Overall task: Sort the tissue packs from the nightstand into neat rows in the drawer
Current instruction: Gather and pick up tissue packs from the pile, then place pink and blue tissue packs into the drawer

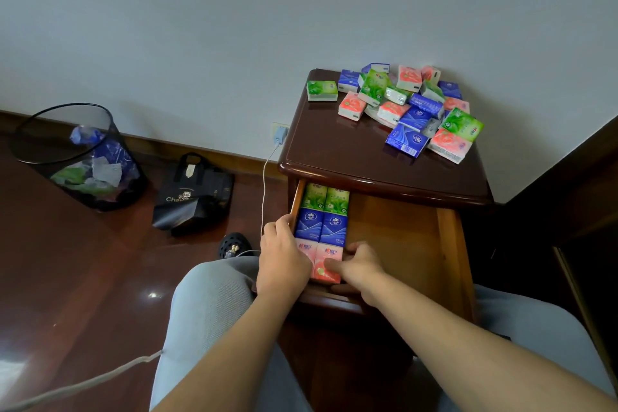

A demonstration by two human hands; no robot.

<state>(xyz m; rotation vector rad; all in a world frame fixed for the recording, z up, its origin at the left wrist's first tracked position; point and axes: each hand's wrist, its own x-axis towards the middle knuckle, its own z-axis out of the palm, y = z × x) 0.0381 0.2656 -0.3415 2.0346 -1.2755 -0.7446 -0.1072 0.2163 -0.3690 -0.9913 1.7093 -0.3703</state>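
Observation:
A heap of green, blue and pink tissue packs (pixel 406 104) lies on the dark wooden nightstand (pixel 334 150). Below it the drawer (pixel 401 237) stands pulled out. Along its left side sit two columns of packs: green packs (pixel 326 197) at the back, blue packs (pixel 324 226) in the middle, pink packs (pixel 329 261) in front. My left hand (pixel 284 259) rests on the left pink pack, with its fingers over the drawer's left wall. My right hand (pixel 359 266) holds the right pink pack by its right and front edges.
A black mesh bin (pixel 80 157) with scraps stands on the floor at the left. A black paper bag (pixel 194 197) leans near the wall. A white charger cable (pixel 264 197) hangs beside the nightstand. My knees flank the drawer. Dark furniture (pixel 575 211) stands at the right.

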